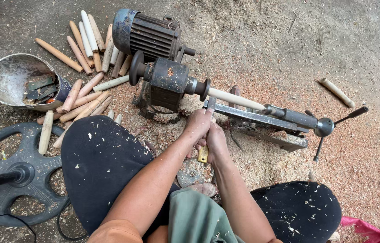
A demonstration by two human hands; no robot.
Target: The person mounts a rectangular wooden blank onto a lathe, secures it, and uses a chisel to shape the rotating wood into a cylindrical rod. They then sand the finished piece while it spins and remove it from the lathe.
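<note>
Fingers (pixel 201 128) of the left hand (pixel 199 123) are clenching round one chisel (pixel 208 118), blade resting on the lathe's tool rest (pixel 244 113); the right hand (pixel 217 143) is gripping its yellow handle (pixel 203 154). One pale dowel (pixel 235 98) is sitting between the lathe (pixel 172 81) centres. One motor (pixel 147 33) behind. Roughly twenty turned sticks (pixel 86 42) lying left, one stick (pixel 336 92) right. One metal bowl (pixel 12 78), one fan base (pixel 17 173).

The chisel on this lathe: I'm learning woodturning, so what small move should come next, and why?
Probably slide the chisel slowly along the tool rest toward the tailstock. Both hands, left hand and right hand, grip it with its blade at the headstock end of the pale wooden rod, so most of the rod lies to the right of it.
</note>
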